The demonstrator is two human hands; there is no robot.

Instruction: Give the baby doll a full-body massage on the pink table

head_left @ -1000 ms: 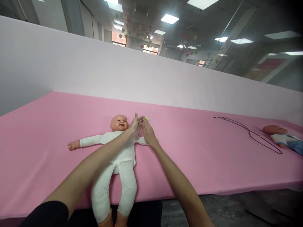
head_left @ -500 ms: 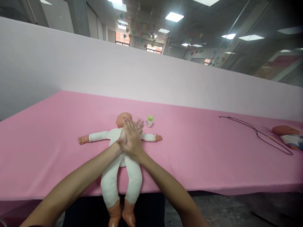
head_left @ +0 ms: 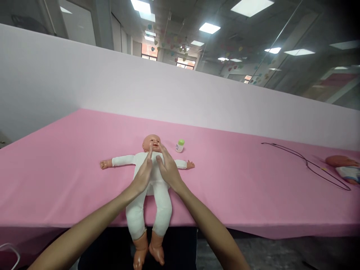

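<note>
A baby doll (head_left: 160, 200) with a white cloth body lies on its back, arms spread and feet hanging past the table's front edge. Over its chest, my left hand (head_left: 144, 172) is held on edge with the fingers stretched out. My right hand (head_left: 169, 169) faces it, palm inward, fingers also straight. A gap separates the two palms, and neither holds anything. Whether they touch the doll's body I cannot tell. Close to the doll's head stands a small jar (head_left: 180, 146) with a green lid.
A pink cover (head_left: 230, 180) spreads over the table. Toward the right lies a looped dark cord (head_left: 306, 161), and a second doll (head_left: 341, 162) is partly cut off at the frame's edge. Behind the table rises a white partition (head_left: 168, 93) with glass above it.
My hands were pressed together and crossed over the doll's chest; now they are apart, palms facing. The doll's mouth and chin have come into sight. The view has shifted slightly.
</note>
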